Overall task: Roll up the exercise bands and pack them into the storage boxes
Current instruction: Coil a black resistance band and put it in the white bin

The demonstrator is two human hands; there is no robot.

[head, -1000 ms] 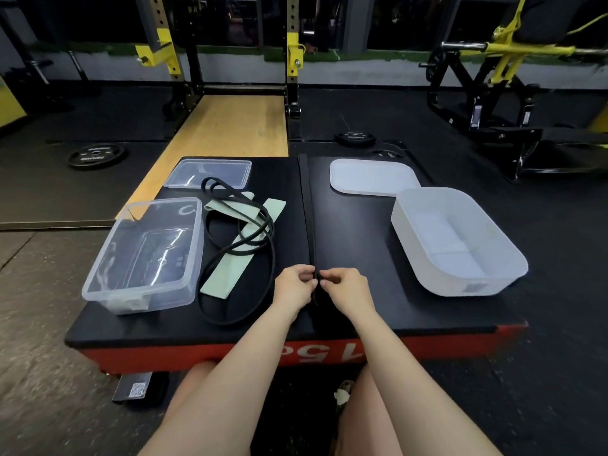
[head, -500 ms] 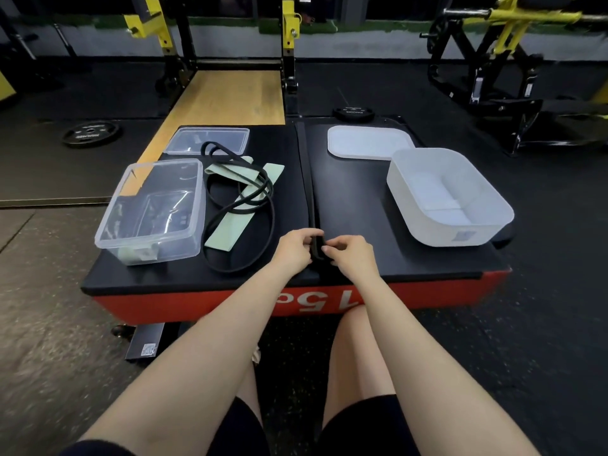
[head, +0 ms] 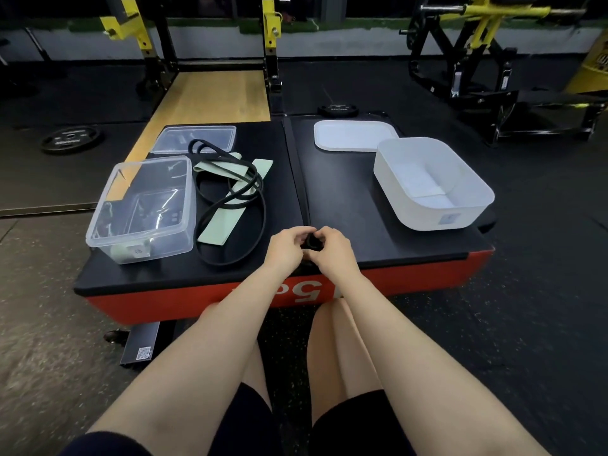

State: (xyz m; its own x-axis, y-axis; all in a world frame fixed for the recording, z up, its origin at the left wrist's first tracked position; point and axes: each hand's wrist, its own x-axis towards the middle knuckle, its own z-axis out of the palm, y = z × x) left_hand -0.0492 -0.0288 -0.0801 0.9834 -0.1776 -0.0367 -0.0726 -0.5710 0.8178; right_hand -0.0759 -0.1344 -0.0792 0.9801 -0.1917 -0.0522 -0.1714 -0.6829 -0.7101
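While both hands, left hand (head: 285, 246) and right hand (head: 330, 248), pinched the black band's (head: 310, 242) rolled end, its tail lay left of the white box (head: 431, 185).

A black rolled band (head: 310, 242) is seen between the left hand (head: 285, 247) and the right hand (head: 332, 249). The tabletop (head: 345, 192) is covered in black, with a red side (head: 411, 281) on which white numerals are printed. A pale green flat band (head: 230, 205) is crossed by a black loop band (head: 250, 205). The left storage box (head: 144, 205) and its lid (head: 197, 139) are made of clear, colourless plastic. The right storage box (head: 434, 185) and its lid (head: 352, 134) are coloured frosted white. Yellow fittings are carried by the black rack (head: 271, 28). The floor (head: 49, 324) is speckled dark grey.
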